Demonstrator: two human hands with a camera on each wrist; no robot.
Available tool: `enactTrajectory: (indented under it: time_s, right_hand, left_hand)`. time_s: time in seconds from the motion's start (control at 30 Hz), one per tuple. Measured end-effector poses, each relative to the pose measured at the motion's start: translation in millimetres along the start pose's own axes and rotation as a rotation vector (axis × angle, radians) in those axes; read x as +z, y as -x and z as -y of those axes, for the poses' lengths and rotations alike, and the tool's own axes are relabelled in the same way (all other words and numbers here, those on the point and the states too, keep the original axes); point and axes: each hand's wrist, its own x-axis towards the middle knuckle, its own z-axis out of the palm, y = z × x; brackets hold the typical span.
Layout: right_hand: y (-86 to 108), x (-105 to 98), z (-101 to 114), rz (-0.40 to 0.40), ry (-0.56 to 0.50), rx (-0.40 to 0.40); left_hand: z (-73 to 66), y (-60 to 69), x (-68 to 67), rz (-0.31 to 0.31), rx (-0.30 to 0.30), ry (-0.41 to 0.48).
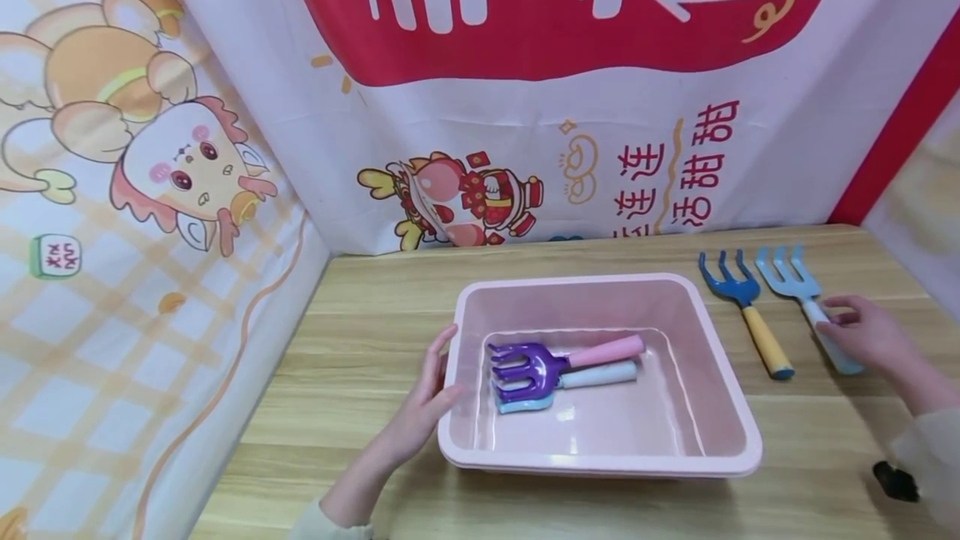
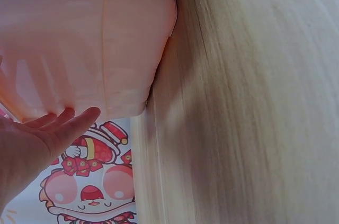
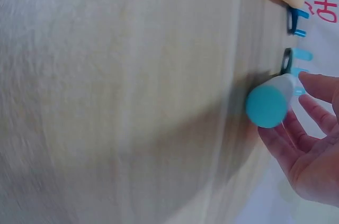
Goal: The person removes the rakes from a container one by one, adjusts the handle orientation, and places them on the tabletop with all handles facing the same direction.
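Observation:
In the head view, my left hand rests against the left side of a pink plastic bin, thumb at the rim. The left wrist view shows its fairly straight fingers along the outer wall. My right hand is at the pale handle of a light blue hand fork lying on the table. In the right wrist view, thumb and fingers stand loosely about that handle. Inside the bin, a purple hand fork with a pink handle overlaps a light blue tool, whose head is mostly hidden.
A blue hand fork with a yellow handle lies between the bin and the light blue fork. The wooden table meets printed cloth at the back and left. A small black object shows by the right sleeve.

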Motion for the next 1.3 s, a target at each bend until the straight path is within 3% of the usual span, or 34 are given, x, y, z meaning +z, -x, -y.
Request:
enactTrajectory:
  time_s: [0.27,0.63,0.87,0.97,1.3]
  right_hand:
    - [6.4,-9,25,-0.002,-0.022,-0.084]
    - [36.8,-19,103,-0.048,-0.038,-0.255]
    - [53.6,-17,144,-0.069,-0.172,-0.439]
    - [58.0,-14,164,-0.028,-0.2,-0.486]
    - [60.2,-8,224,0.132,-0.146,-0.604]
  left_hand:
    - [1.3,-0.4,-0.8,0.009,0.02,-0.006]
    - [1.5,0.5,-0.9,0.008,0.024,-0.013]
    - [0.7,0.6,-1.0,0.013,0.022,-0.02]
    - [0.2,0.1,-0.7,0.011,0.029,-0.031]
    - [0.6,0.0,-0.3,0.008,0.035,-0.032]
